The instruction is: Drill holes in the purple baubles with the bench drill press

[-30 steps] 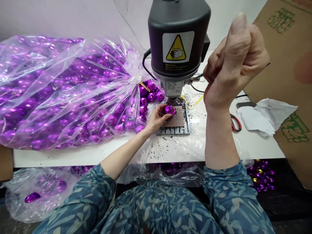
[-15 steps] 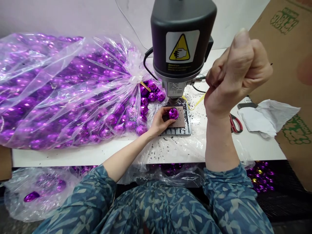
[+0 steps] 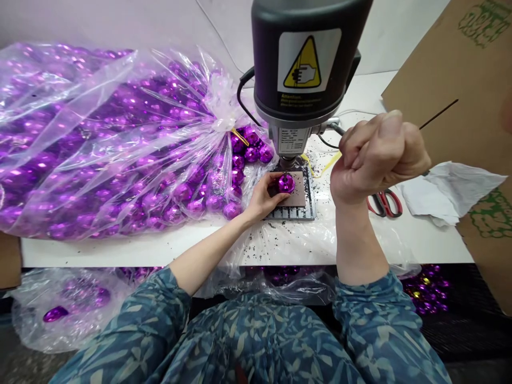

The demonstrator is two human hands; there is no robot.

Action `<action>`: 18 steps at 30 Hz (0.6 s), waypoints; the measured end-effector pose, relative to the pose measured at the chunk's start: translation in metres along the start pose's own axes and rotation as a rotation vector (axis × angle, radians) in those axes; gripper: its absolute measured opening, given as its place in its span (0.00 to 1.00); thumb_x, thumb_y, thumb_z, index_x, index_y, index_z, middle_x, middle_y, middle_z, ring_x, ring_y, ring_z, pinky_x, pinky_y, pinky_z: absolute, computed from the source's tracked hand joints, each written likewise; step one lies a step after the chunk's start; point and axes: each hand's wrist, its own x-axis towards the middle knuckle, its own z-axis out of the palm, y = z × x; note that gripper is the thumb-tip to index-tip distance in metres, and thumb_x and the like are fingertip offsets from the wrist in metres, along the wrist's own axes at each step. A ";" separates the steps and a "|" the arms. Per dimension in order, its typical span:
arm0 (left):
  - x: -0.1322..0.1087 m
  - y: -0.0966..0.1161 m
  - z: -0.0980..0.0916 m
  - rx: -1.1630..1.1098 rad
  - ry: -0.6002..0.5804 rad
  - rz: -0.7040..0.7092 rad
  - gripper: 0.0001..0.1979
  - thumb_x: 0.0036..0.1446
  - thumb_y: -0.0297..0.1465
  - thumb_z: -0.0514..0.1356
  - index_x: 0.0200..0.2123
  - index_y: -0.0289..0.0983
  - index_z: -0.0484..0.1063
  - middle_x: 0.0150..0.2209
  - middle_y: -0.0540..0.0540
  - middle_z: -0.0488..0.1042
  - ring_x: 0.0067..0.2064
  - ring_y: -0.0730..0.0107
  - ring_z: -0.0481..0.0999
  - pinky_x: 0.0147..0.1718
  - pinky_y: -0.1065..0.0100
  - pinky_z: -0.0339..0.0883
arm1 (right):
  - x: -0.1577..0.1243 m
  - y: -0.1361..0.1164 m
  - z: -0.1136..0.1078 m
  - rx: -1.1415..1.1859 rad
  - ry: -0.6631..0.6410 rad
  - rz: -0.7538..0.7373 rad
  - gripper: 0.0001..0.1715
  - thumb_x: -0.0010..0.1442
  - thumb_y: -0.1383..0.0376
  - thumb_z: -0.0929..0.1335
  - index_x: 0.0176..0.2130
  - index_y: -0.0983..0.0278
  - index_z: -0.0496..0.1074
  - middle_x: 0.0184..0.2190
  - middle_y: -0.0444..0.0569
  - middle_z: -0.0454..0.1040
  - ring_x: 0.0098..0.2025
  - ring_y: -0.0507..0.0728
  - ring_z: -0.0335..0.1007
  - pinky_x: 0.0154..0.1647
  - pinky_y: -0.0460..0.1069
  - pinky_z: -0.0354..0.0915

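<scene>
Left hand (image 3: 260,198) pinched one purple bauble (image 3: 286,183) under the drill press (image 3: 306,64), right hand (image 3: 378,157) fisted round its lever (image 3: 438,113); the bulging bag (image 3: 100,138) alongside looked largely undrilled.

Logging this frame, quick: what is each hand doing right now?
Left hand: closed on the purple ball.
Right hand: closed on the drill lever.

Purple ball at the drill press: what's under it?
A brown pad on the slotted metal plate. Left hand holds the purple ball; the contact spot beneath is hidden. Right hand grips the lever.
</scene>
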 end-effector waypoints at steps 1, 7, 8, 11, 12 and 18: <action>0.000 0.000 0.000 -0.003 0.001 0.000 0.25 0.57 0.32 0.72 0.55 0.39 0.68 0.53 0.39 0.78 0.52 0.57 0.80 0.51 0.53 0.77 | -0.002 0.002 0.000 -0.006 0.004 -0.020 0.34 0.66 0.56 0.68 0.22 0.62 0.43 0.16 0.39 0.37 0.14 0.43 0.41 0.16 0.46 0.42; 0.000 0.001 0.001 -0.048 0.010 -0.019 0.26 0.55 0.31 0.72 0.55 0.39 0.68 0.53 0.40 0.78 0.52 0.57 0.80 0.53 0.52 0.77 | -0.013 0.012 -0.005 0.053 0.062 -0.096 0.32 0.64 0.59 0.69 0.23 0.61 0.44 0.16 0.38 0.38 0.13 0.43 0.39 0.15 0.46 0.40; 0.000 0.001 0.001 -0.050 0.009 -0.025 0.26 0.55 0.31 0.72 0.55 0.39 0.68 0.53 0.40 0.78 0.53 0.57 0.80 0.53 0.52 0.76 | -0.014 0.013 -0.006 0.042 0.068 -0.087 0.33 0.63 0.58 0.70 0.22 0.62 0.43 0.16 0.38 0.38 0.13 0.43 0.39 0.16 0.46 0.40; 0.001 0.002 0.001 -0.058 0.011 -0.039 0.25 0.55 0.31 0.72 0.54 0.39 0.69 0.53 0.40 0.77 0.53 0.56 0.80 0.54 0.52 0.76 | -0.017 0.016 -0.009 0.031 0.088 -0.050 0.37 0.62 0.55 0.70 0.20 0.63 0.42 0.15 0.38 0.37 0.14 0.43 0.37 0.17 0.46 0.41; 0.001 0.002 0.001 -0.058 0.014 -0.045 0.25 0.55 0.31 0.72 0.54 0.39 0.69 0.53 0.40 0.77 0.53 0.56 0.80 0.54 0.52 0.76 | -0.019 0.017 -0.010 0.033 0.094 -0.048 0.37 0.61 0.55 0.70 0.20 0.64 0.42 0.15 0.38 0.36 0.14 0.43 0.36 0.16 0.46 0.41; 0.001 0.004 0.002 -0.046 0.024 -0.064 0.26 0.54 0.30 0.73 0.54 0.38 0.69 0.52 0.40 0.78 0.53 0.56 0.80 0.54 0.52 0.76 | -0.026 0.021 -0.017 -0.010 0.114 -0.086 0.41 0.60 0.51 0.70 0.20 0.63 0.38 0.11 0.36 0.34 0.12 0.43 0.31 0.13 0.46 0.40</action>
